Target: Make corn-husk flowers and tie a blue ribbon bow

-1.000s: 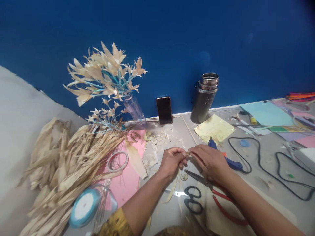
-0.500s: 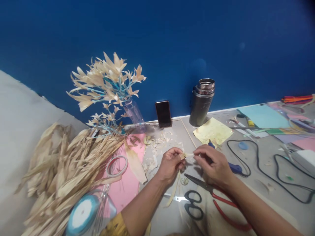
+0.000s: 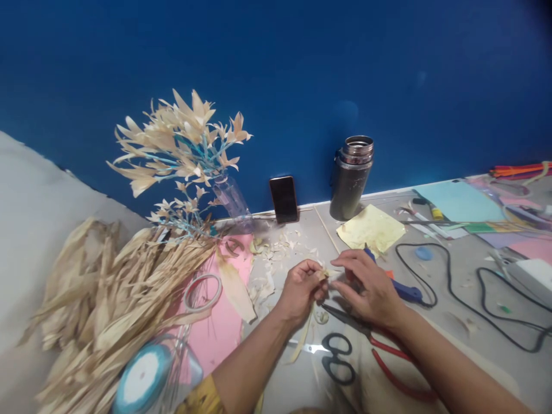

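A small pale piece of dried corn husk (image 3: 330,272) is pinched between the thumb and fingers of my left hand (image 3: 302,290). Just to its right, my right hand (image 3: 366,287) has its thumb and fingers apart around the husk's free tip, with no grip on it. Beneath the right hand lie pliers-like cutters with red handles (image 3: 401,388) and dark jaws. Black-handled scissors (image 3: 338,359) rest below my hands, a husk strip across their blades. A blue glue gun (image 3: 407,292) is partly hidden behind the right hand.
At left lies a heap of dried husks (image 3: 99,299), near a ribbon spool (image 3: 142,376) and tape roll (image 3: 202,292) on pink paper (image 3: 219,339). Husk flowers (image 3: 185,138) stand in a clear bottle (image 3: 233,198). A phone (image 3: 283,199) and flask (image 3: 352,181) stand against the wall. A black cord (image 3: 448,287) loops at right.
My right thumb and fingers have spread and let go of the husk's tip. My left hand keeps its pinch in about the same place. The view has shifted slightly.
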### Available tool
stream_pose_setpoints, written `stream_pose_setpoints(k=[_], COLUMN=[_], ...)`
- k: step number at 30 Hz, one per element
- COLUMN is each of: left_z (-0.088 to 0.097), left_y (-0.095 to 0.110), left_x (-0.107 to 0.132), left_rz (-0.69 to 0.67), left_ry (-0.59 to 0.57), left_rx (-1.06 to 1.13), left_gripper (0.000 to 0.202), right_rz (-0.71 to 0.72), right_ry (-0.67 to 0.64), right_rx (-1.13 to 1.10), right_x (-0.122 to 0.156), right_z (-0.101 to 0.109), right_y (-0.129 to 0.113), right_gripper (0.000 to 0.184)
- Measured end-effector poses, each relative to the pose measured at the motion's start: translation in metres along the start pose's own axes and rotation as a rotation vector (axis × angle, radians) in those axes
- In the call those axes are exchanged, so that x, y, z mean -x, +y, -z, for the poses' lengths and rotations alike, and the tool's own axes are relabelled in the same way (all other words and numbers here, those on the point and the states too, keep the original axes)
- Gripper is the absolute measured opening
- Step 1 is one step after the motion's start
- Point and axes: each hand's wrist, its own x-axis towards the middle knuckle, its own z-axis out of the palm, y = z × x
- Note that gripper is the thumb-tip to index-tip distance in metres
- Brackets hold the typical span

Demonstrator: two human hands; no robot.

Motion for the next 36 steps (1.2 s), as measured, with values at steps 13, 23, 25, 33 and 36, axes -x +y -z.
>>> stream_pose_setpoints(k=[13,23,25,33,36], left_z=[-0.0016,0.0007,0.0005,0.0018,0.0025], left_y=[-0.0056,-0.0064,-0.0062,-0.005,-0.0028], left_x=[0.0015,0.003,0.0037,0.0018,0.0014], left_rz=[-0.055,-0.012,-0.011,0.085,0.151], left_ry=[0.06,0.053,0.048,0.072,0.073], left_rx=[-0.065,-0.065,-0.074,-0.007,0.025], left_gripper=[0.029,0.034,0.034,0.03,0.032], right_rz=[0.024,0.032,0.037,0.071,0.078], right_ry=[0.013,0.026,0.024,0.001,-0.009], right_rx=[0.041,0.057,0.051,0.062,0.059], right_x=[0.004,0.0012,0.0008,0.0007,0.0011], right_z=[-0.0046,-0.0033,-0.0032,-0.0021,-0.0021], right_y=[0.007,0.0035,0.0034,0.003,0.0028], right_gripper=[0.003,0.008,0.008,0.009,0.01])
